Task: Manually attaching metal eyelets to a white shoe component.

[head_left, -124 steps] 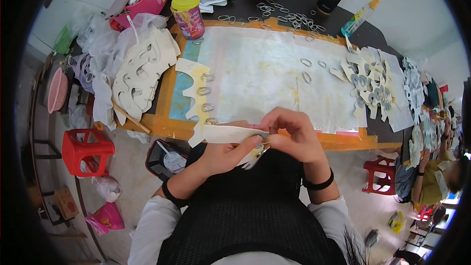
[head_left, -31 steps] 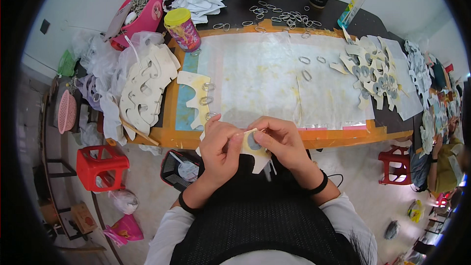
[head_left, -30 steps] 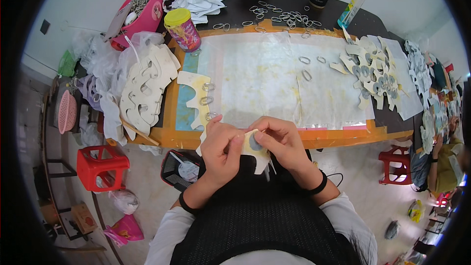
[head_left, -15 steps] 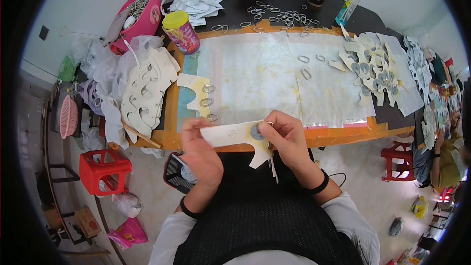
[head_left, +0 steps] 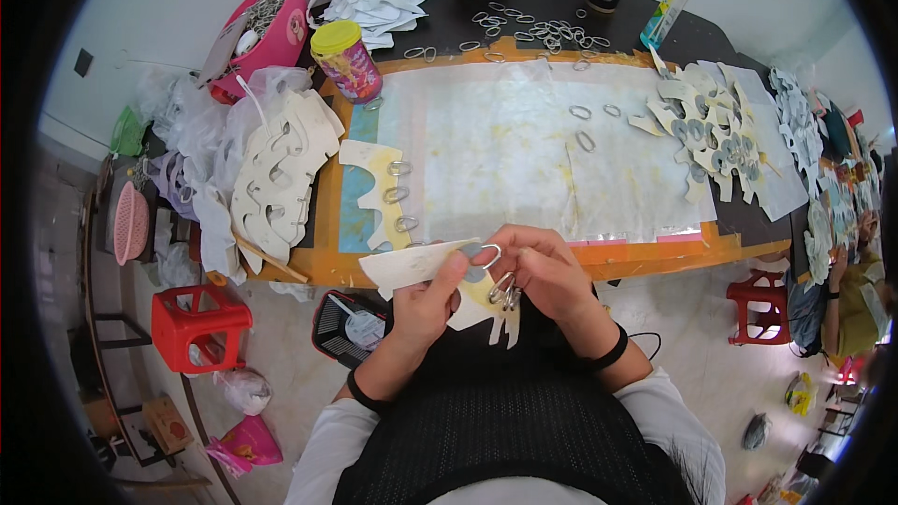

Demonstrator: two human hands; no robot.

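Cutout (head_left: 421, 266), cream: pinched flat in left hand (head_left: 426, 304) over desk (head_left: 655, 257) edge, so right hand (head_left: 543, 271), gripping rings (head_left: 503, 290), reaches it.

Matt, cream card makes up the cut-out shape (head_left: 421, 266) pinched over the desk (head_left: 655, 257) — shiny metal wire rings (head_left: 502, 288) glint against it, the orange-edged board looks like smooth wood under pale, stained paper (head_left: 505, 140).
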